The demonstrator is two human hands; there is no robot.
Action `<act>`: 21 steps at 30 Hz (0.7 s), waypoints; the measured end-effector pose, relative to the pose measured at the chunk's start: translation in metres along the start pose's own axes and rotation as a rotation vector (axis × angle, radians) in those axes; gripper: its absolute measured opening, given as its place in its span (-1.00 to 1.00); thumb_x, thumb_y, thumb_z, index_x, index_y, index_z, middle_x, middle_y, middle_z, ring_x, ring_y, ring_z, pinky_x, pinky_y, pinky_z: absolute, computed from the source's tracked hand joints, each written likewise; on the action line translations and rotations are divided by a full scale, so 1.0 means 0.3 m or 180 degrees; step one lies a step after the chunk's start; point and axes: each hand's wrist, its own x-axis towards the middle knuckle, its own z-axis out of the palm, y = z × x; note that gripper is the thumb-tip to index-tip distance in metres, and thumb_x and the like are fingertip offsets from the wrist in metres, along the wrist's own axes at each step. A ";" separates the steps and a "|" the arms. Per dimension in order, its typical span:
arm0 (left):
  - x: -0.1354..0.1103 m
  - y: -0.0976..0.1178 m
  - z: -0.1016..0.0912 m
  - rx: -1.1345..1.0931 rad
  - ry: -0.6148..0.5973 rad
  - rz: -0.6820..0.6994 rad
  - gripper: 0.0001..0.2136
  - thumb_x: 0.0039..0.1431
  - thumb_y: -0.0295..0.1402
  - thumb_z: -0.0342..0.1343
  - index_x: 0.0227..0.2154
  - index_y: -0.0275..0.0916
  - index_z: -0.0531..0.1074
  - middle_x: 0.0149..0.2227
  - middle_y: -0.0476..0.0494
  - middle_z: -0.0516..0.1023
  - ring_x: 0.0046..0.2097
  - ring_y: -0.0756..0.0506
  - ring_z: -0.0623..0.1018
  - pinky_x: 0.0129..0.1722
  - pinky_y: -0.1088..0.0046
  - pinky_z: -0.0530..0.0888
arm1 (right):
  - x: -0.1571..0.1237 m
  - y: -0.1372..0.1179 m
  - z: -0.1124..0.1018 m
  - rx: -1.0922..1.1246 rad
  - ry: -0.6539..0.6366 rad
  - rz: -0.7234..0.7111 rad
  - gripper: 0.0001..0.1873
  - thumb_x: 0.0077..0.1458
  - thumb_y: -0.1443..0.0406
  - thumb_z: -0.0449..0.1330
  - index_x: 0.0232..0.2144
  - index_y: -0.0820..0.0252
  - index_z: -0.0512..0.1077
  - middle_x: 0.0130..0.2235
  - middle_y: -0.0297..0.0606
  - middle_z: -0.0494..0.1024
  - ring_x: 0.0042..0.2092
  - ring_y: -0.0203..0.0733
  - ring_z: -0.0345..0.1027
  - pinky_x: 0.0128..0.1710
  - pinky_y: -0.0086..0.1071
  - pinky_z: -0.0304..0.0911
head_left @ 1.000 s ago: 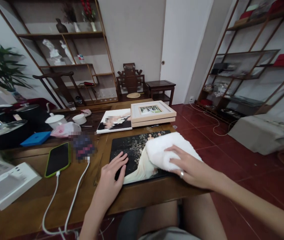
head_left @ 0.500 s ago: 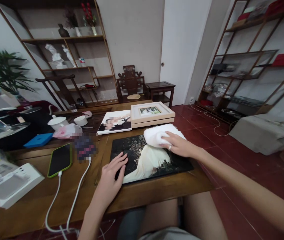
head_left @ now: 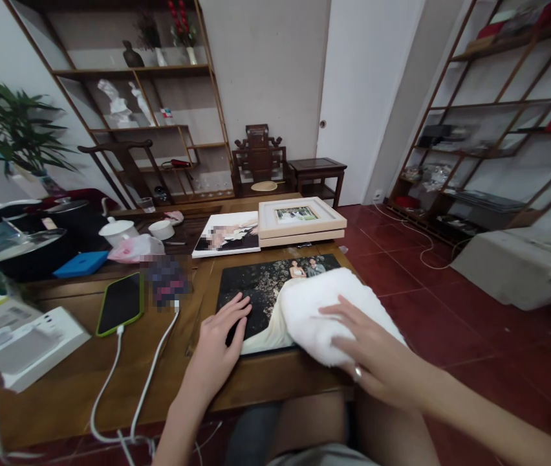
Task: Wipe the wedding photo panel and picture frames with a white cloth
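Two hands on one photo print [head_left: 260, 291] lying flat on the table [head_left: 62, 395] — left hand [head_left: 220, 340] pins its near-left corner, fingers spread; right hand [head_left: 367, 353] presses a white towel [head_left: 314, 310] onto its near-right part, fingers loosely splayed.

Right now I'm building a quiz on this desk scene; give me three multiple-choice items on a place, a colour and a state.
1. Where does the left hand rest?
A. on the phone
B. on the dark photo print's near left corner
C. on the framed picture

2. What colour is the cloth under the right hand?
A. white
B. blue
C. red

3. How is the phone?
A. lit
B. unplugged
C. dark, cable attached

B: its fingers lie on the print. A: the cloth is plainly white. C: black screen, white cable at its end.
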 end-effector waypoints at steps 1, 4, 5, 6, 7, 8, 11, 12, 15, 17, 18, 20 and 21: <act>0.000 0.001 0.000 -0.0004 0.0002 0.0006 -0.76 0.22 -0.40 -0.05 -0.15 -0.19 0.49 -0.01 -0.20 0.53 0.12 -0.20 0.42 0.07 0.08 0.38 | -0.028 -0.032 -0.001 0.0056 -0.0058 -0.0065 -0.78 -0.01 0.45 0.07 -0.29 0.16 0.40 0.00 -0.06 0.38 0.18 0.05 0.02 0.22 0.14 -0.24; 0.000 0.005 -0.003 0.0020 -0.0034 0.0030 -0.76 0.22 -0.40 -0.05 -0.16 -0.20 0.49 -0.01 -0.21 0.53 0.12 -0.21 0.42 0.06 0.08 0.39 | -0.054 -0.074 -0.011 0.0188 -0.0257 -0.0268 -0.78 -0.03 0.44 0.10 -0.29 0.14 0.39 0.05 -0.09 0.36 0.19 0.03 0.02 0.24 0.13 -0.29; 0.001 0.006 -0.005 0.0031 -0.0047 0.0042 -0.76 0.22 -0.40 -0.06 -0.16 -0.21 0.49 -0.01 -0.21 0.53 0.12 -0.21 0.42 0.06 0.07 0.39 | -0.040 -0.068 -0.015 0.0191 -0.0283 -0.0278 -0.78 -0.02 0.44 0.09 -0.28 0.14 0.40 0.02 -0.08 0.36 0.17 0.03 0.04 0.23 0.13 -0.26; 0.001 0.007 -0.006 0.0039 -0.0057 0.0053 -0.76 0.22 -0.40 -0.06 -0.16 -0.21 0.49 -0.01 -0.22 0.53 0.12 -0.21 0.42 0.05 0.07 0.39 | -0.017 -0.052 -0.019 0.0172 -0.0283 -0.0239 -0.79 0.00 0.43 0.08 -0.27 0.16 0.40 -0.01 -0.05 0.37 0.15 0.04 0.07 0.22 0.12 -0.19; 0.001 0.008 -0.008 0.0045 -0.0065 0.0060 -0.76 0.22 -0.40 -0.06 -0.16 -0.22 0.49 -0.01 -0.22 0.53 0.12 -0.21 0.42 0.05 0.06 0.39 | 0.016 -0.028 -0.022 0.0136 -0.0262 -0.0169 -0.80 0.03 0.43 0.07 -0.26 0.18 0.40 -0.05 -0.03 0.38 0.12 0.04 0.10 0.18 0.09 -0.10; 0.001 0.009 -0.009 0.0051 -0.0073 0.0063 -0.75 0.23 -0.40 -0.07 -0.16 -0.23 0.49 -0.01 -0.23 0.53 0.12 -0.21 0.42 0.05 0.06 0.39 | 0.055 0.003 -0.023 0.0085 -0.0212 -0.0084 -0.81 0.07 0.41 0.05 -0.25 0.21 0.40 -0.07 -0.01 0.37 0.08 0.04 0.13 0.14 0.05 0.01; 0.001 0.011 -0.014 0.0062 -0.0113 0.0052 -0.75 0.23 -0.40 -0.08 -0.16 -0.24 0.49 -0.01 -0.23 0.53 0.13 -0.21 0.41 0.05 0.06 0.39 | 0.185 0.117 -0.019 -0.0104 -0.0044 0.0134 -0.77 0.21 0.31 -0.03 -0.19 0.26 0.39 -0.12 -0.01 0.35 -0.01 0.01 0.17 0.00 -0.09 0.18; 0.001 0.012 -0.015 0.0062 -0.0129 0.0043 -0.75 0.24 -0.40 -0.08 -0.16 -0.23 0.49 -0.01 -0.23 0.53 0.13 -0.20 0.41 0.05 0.06 0.39 | 0.225 0.154 -0.015 -0.0153 -0.0003 0.0199 -0.74 0.23 0.28 -0.04 -0.17 0.26 0.39 -0.13 -0.03 0.35 -0.03 0.00 0.18 -0.02 -0.11 0.19; 0.001 0.016 -0.017 0.0056 -0.0150 0.0008 -0.74 0.23 -0.41 -0.08 -0.15 -0.21 0.49 0.00 -0.22 0.52 0.14 -0.20 0.40 0.06 0.07 0.38 | 0.312 0.238 -0.002 -0.0243 0.0118 0.0400 -0.68 0.26 0.22 -0.07 -0.13 0.29 0.38 -0.22 -0.06 0.35 -0.12 -0.01 0.22 -0.06 -0.11 0.19; 0.000 0.017 -0.017 0.0050 -0.0150 -0.0007 -0.74 0.24 -0.41 -0.08 -0.14 -0.20 0.49 0.01 -0.21 0.52 0.14 -0.20 0.40 0.07 0.06 0.37 | 0.334 0.259 0.005 -0.0269 0.0169 0.0491 -0.66 0.27 0.21 -0.08 -0.15 0.30 0.39 -0.26 -0.06 0.34 -0.16 0.00 0.23 -0.09 -0.11 0.20; 0.000 0.017 -0.016 0.0045 -0.0147 -0.0012 -0.74 0.24 -0.41 -0.08 -0.14 -0.20 0.49 0.01 -0.21 0.52 0.14 -0.20 0.39 0.07 0.06 0.36 | 0.334 0.256 0.009 -0.0281 0.0178 0.0505 -0.67 0.27 0.21 -0.08 -0.15 0.29 0.39 -0.25 -0.06 0.34 -0.15 0.00 0.23 -0.09 -0.10 0.20; 0.000 0.017 -0.015 0.0026 -0.0153 -0.0027 -0.74 0.24 -0.41 -0.08 -0.14 -0.22 0.49 0.01 -0.22 0.51 0.14 -0.20 0.39 0.07 0.06 0.36 | 0.311 0.224 0.017 -0.0294 0.0164 0.0474 -0.69 0.25 0.23 -0.05 -0.13 0.29 0.40 -0.19 -0.03 0.35 -0.09 0.02 0.21 -0.05 -0.10 0.17; 0.000 0.016 -0.014 0.0015 -0.0156 -0.0039 -0.74 0.24 -0.41 -0.08 -0.14 -0.22 0.49 0.01 -0.23 0.51 0.14 -0.20 0.39 0.07 0.07 0.36 | 0.290 0.196 0.021 -0.0298 0.0149 0.0435 -0.71 0.23 0.26 -0.02 -0.11 0.29 0.39 -0.15 -0.01 0.35 -0.05 0.03 0.19 -0.02 -0.10 0.15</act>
